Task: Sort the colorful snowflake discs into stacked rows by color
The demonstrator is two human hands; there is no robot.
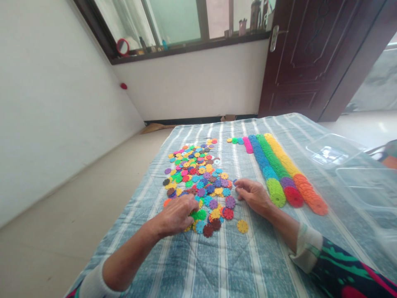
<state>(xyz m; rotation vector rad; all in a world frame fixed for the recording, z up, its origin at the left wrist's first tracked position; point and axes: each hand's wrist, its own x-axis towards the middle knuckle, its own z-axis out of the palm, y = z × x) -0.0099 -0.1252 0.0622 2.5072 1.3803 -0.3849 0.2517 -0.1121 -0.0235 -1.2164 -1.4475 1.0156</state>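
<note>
A loose pile of notched plastic discs in many colours (201,192) lies on the striped cloth. My left hand (180,213) is at the pile's near left side, fingers curled down beside green discs; what they hold, if anything, is hidden. My right hand (252,195) is just right of the pile, its thumb and forefinger closed on a small blue disc (235,181). Further right, overlapping discs lie in rows by colour: blue (258,153), green (271,155), yellow (281,155), orange (310,193), red (293,197), lime (276,193) and a short pink row (247,145).
Clear plastic containers (335,151) stand on the cloth at the right. A single yellow disc (242,226) lies near the right hand. Behind the cloth-covered surface (235,265) are a wall, a window ledge (192,49) and a brown door (310,54).
</note>
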